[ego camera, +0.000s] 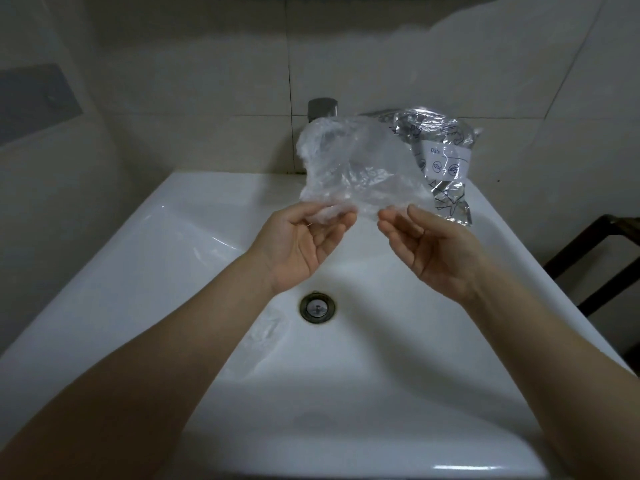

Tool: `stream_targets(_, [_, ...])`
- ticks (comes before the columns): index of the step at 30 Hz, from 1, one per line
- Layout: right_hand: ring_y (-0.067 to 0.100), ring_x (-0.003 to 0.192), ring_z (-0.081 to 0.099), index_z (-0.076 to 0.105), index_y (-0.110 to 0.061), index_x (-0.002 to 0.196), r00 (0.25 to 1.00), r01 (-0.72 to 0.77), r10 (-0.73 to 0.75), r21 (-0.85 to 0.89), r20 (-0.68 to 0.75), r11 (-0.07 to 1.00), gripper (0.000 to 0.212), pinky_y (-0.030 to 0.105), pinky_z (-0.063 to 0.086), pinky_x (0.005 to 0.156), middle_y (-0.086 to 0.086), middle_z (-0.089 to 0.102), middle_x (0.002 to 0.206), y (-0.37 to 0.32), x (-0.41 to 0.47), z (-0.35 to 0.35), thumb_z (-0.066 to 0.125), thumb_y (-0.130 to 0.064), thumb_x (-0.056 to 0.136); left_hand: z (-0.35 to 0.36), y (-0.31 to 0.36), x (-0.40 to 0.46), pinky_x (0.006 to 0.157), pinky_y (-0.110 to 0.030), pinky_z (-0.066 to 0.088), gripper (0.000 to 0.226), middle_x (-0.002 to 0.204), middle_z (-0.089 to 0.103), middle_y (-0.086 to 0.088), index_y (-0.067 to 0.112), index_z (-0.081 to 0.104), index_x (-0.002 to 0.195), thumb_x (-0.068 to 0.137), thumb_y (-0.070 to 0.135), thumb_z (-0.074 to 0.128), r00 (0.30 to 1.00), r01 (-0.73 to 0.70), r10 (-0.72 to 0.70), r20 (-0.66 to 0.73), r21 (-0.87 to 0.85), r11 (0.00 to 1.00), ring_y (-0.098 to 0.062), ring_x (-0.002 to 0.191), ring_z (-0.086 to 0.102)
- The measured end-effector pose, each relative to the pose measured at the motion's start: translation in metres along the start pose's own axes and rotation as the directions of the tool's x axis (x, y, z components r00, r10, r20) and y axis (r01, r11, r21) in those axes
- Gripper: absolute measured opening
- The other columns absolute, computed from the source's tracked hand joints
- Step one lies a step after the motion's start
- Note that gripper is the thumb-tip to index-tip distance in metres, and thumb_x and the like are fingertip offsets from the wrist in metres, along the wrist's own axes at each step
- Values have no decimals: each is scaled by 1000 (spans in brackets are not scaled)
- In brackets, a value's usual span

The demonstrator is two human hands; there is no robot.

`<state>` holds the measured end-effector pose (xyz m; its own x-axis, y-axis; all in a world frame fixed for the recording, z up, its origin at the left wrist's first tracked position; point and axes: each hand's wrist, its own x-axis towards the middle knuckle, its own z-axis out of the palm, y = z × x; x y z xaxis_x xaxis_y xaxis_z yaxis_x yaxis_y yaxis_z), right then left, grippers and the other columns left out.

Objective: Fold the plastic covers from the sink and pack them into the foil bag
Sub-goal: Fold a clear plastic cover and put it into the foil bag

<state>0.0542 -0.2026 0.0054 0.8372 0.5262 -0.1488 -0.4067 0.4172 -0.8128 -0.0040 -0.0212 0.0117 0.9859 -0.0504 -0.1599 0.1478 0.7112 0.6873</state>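
A clear, crinkled plastic cover is held up over the white sink, in front of the tap. My left hand is palm up and pinches its lower left edge. My right hand is palm up too, its fingertips at the cover's lower right edge. Whether they pinch it I cannot tell. The silver foil bag, with a white label, stands on the sink's back right ledge behind the cover. Another clear cover lies in the basin below my left forearm.
A metal tap rises at the back of the sink, partly behind the held cover. The drain sits mid-basin. Tiled wall lies behind. A dark wooden frame stands to the right of the sink.
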Motion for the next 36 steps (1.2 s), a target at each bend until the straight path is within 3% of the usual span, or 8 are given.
stream_targets(6, [5,63,65,62,-10,85,997,36,-57,-330,-56,943,7,12,50,54,-3,70,70,6,5,-8,57,-6,87,-4,-9,5,77,-21,56,17,84,74,-5,3,60,99,87,-4,51,997,-56,69,-37,275,960,-9,79,71])
stream_targets(10, [9,81,60,63,-16,86,987,94,-145,-457,-76,884,6,20,48,74,-5,65,83,10,8,-13,62,-10,85,-6,-12,8,71,-21,55,5,77,73,2,13,60,92,92,12,55,979,9,89,-181,480,877,-8,71,70])
stream_targets(13, [10,87,60,62,-16,90,984,127,-172,-460,-57,879,7,24,44,84,-2,65,91,11,9,-11,58,-10,87,-6,-13,8,70,-25,51,3,93,66,-2,16,57,93,90,16,57,963,41,94,-251,484,874,-16,76,69])
stream_targets(17, [13,74,61,60,-10,88,991,112,-133,-440,-16,891,7,22,51,73,4,65,80,8,6,-9,55,-7,89,-3,-13,5,51,-20,49,5,88,64,-8,11,56,94,89,14,54,950,95,79,-303,518,850,-18,62,68])
stream_targets(20, [10,59,59,54,-12,74,995,95,-105,-472,6,876,18,18,51,62,1,62,59,9,4,-6,51,-4,90,-2,-10,4,36,-15,30,6,66,68,-6,13,54,88,89,11,49,937,124,108,-332,604,787,-13,45,60])
stream_targets(24, [10,51,54,54,-14,80,997,62,-72,-464,-4,884,18,17,47,54,-1,55,52,10,2,-4,47,-1,90,-2,-9,4,35,-16,22,13,49,64,-3,15,53,86,88,8,43,936,140,130,-326,685,715,-9,37,50])
stream_targets(30, [10,43,44,62,-15,93,997,-73,72,-64,-19,995,30,14,42,45,-3,46,48,6,3,-2,37,1,86,3,-7,1,33,-9,23,20,59,67,-4,10,54,90,89,0,37,967,116,-56,-250,232,966,-3,38,51])
stream_targets(36, [21,63,68,70,-8,66,998,-12,-1,226,57,974,24,26,56,57,5,68,63,5,0,1,71,-7,43,8,-7,-4,39,-6,30,26,81,72,-10,2,63,85,87,7,38,997,78,-77,9,-66,995,-10,64,70])
